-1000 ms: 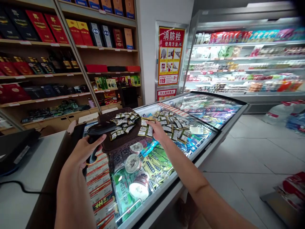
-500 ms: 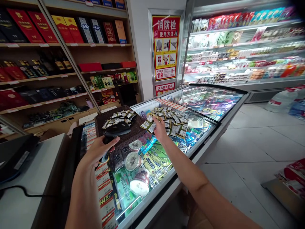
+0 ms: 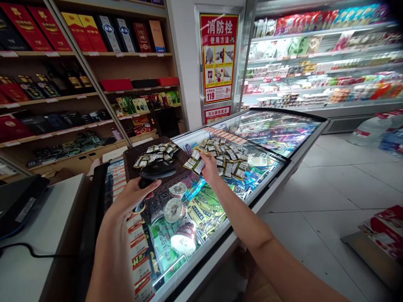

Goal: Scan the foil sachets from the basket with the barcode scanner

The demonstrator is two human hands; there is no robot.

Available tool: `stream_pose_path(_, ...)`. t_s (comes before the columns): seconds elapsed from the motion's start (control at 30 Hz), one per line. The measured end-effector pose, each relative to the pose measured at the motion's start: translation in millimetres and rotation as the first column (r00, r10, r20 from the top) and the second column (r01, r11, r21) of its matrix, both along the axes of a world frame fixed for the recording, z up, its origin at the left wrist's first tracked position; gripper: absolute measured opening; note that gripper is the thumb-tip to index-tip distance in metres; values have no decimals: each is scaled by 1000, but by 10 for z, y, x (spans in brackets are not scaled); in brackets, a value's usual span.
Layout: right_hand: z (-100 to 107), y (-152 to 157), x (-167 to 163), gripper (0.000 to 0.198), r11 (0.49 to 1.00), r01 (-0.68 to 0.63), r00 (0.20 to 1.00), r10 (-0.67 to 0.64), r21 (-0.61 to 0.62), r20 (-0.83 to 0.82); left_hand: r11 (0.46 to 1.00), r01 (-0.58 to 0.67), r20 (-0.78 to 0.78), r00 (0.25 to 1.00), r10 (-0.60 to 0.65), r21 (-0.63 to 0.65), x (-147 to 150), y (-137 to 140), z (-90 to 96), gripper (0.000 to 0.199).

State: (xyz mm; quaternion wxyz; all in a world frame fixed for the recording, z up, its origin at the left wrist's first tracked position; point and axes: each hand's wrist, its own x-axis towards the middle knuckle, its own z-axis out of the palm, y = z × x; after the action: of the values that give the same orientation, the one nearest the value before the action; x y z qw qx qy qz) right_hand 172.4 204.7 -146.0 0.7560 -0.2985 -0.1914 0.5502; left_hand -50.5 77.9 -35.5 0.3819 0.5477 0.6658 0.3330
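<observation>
My left hand [image 3: 132, 196] is wrapped round the handle of a black barcode scanner [image 3: 158, 171], whose head hangs over the near part of a brown woven basket [image 3: 181, 167]. Inside the basket lies a heap of small green-and-white snack packets [image 3: 157, 153]. My right hand [image 3: 208, 167] pinches a few packets [image 3: 194, 162] of the same sort, just right of the basket rim. Beneath and behind that hand, a bigger pile of loose packets [image 3: 231, 159] is spread on the freezer's glass top [image 3: 217, 235].
Ice cream cups [image 3: 174, 210] and bagged ices show through the freezer glass. A counter with a black device [image 3: 22, 205] stands at left. Shelves of boxes [image 3: 85, 31] rise behind, a lit chiller [image 3: 315, 69] at the back right. Water bottles [image 3: 371, 130] stand on the floor.
The view has shifted slightly. The scanner in my left hand has moved a little to the right relative to the basket. My right hand keeps its packets in nearly the same place.
</observation>
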Motion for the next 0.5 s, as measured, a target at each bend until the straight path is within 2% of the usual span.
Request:
stream_pose_path(0.1, -4, -19, 7, 34, 1000, 21, 998, -21, 5, 60, 1000, -3, -16, 1000, 4, 13, -6, 11, 2, 58)
stream_pose_path(0.23, -57, 3, 78, 32, 996, 91, 945, -93, 21, 314, 999, 7, -39, 999, -6, 35, -57, 42, 6, 61)
stream_pose_path(0.3, -99, 56, 162, 34, 989, 148, 920, -138, -1, 368, 999, 10, -55, 998, -8, 37, -101, 53, 3, 63)
stream_pose_path(0.37, -141, 137, 285, 33, 972, 236, 919, -220, -9, 328, 999, -18, -56, 998, 20, 41, -151, 54, -2, 67)
stream_pose_path(0.5, -209, 320, 548, 25, 918, 391, 902, -395, 60, 172, 996, -85, -7, 996, 86, 38, -270, 42, -1, 72)
